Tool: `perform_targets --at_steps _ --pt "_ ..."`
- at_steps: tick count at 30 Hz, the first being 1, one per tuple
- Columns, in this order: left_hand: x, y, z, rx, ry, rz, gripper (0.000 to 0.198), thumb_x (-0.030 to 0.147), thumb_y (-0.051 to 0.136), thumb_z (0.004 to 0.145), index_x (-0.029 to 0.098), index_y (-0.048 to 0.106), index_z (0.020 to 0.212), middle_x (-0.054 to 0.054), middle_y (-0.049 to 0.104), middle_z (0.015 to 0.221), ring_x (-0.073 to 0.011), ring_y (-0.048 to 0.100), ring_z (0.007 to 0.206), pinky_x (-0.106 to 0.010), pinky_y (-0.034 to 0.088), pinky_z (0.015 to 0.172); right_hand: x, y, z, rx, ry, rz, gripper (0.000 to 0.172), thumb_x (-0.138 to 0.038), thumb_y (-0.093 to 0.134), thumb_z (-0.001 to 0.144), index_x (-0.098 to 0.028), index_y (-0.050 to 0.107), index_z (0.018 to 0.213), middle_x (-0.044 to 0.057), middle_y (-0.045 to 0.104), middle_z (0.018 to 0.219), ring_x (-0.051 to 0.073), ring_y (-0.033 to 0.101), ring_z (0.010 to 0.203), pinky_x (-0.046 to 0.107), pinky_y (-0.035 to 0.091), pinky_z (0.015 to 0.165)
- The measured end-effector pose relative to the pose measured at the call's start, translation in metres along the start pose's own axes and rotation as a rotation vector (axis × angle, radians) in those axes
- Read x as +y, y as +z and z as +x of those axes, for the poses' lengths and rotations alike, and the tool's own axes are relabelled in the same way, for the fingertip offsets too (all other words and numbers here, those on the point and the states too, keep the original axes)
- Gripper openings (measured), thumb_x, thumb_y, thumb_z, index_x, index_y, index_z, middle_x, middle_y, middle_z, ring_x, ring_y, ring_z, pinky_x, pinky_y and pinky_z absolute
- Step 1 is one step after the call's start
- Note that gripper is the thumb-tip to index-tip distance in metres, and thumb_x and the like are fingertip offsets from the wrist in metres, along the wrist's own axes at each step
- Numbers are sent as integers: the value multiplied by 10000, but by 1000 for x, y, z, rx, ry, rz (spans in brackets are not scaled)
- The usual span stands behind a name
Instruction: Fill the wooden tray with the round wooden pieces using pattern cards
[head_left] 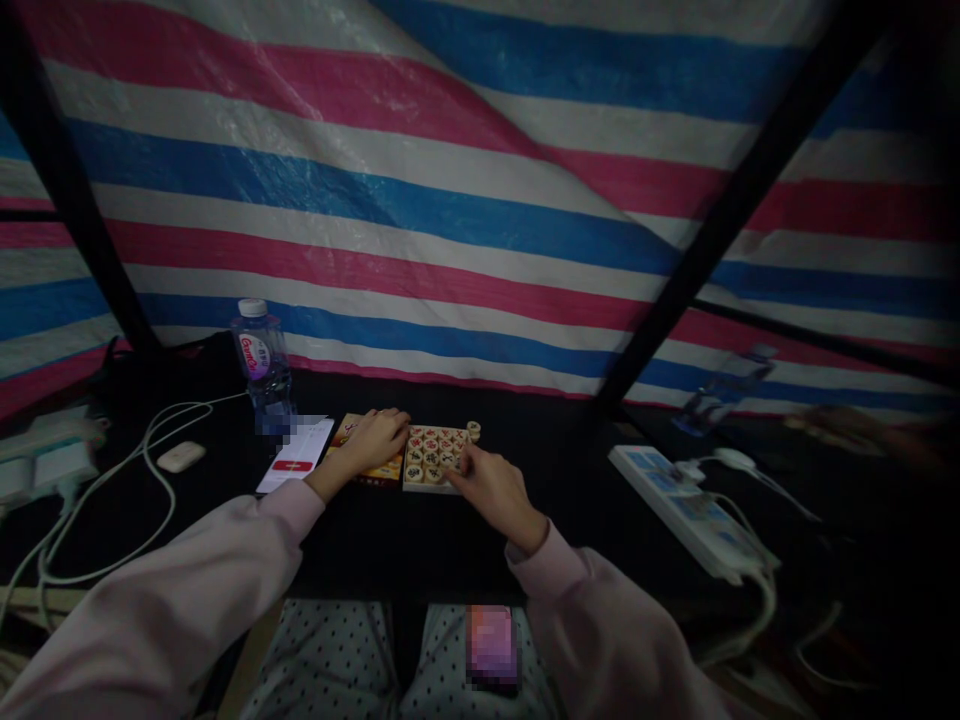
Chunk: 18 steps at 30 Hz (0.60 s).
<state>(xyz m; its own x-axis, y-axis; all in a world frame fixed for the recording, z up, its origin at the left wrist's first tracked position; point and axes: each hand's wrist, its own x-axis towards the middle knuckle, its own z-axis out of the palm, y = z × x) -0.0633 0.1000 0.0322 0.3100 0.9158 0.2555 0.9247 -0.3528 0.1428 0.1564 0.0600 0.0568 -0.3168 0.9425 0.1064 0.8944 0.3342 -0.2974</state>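
Note:
A shallow open box [439, 488] of round wooden Chinese chess pieces [430, 446] lies on the black table in front of me. The pieces sit in rows, marked with red and dark characters. My right hand [491, 487] is at the box's right front corner, thumb and fingers pinched together over a piece there, which they mostly hide. My left hand [375, 440] lies flat over a yellow and red printed box lid [379, 478], fingertips close to the box's left edge. One loose chess piece [473, 429] stands just beyond the box's back right corner.
Left of the lid are a phone [296, 455], a water bottle [264, 370], a white earphone case [181, 457] and looped white cables. A power strip [682, 515] lies to the right, with another bottle [726, 390] behind it. A pixelated phone-like object [493, 645] rests on my lap.

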Motion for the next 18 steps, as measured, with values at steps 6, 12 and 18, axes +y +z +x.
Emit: perform_targets --at_steps 6,12,18 --pt "0 1 -1 13 -2 -8 309 303 336 932 179 593 1050 -92 641 1020 -219 597 944 -344 410 851 -5 3 -3 -68 -56 -61 223 -387 433 910 -214 552 835 41 675 825 183 637 776 249 311 572" --pt "-3 3 1 12 6 -15 283 283 365 920 183 601 1039 -85 647 1016 -208 602 954 -328 415 854 -6 -6 0 -178 -121 -112 258 -310 342 936 -209 579 942 61 681 922 193 643 849 255 355 629" --pt "-4 5 2 13 12 -10 280 281 362 918 184 608 1011 -81 646 1011 -202 604 943 -323 420 852 -6 -14 6 -206 -120 -138 237 -310 378 908 -206 575 990 65 676 943 213 643 872 265 379 647"
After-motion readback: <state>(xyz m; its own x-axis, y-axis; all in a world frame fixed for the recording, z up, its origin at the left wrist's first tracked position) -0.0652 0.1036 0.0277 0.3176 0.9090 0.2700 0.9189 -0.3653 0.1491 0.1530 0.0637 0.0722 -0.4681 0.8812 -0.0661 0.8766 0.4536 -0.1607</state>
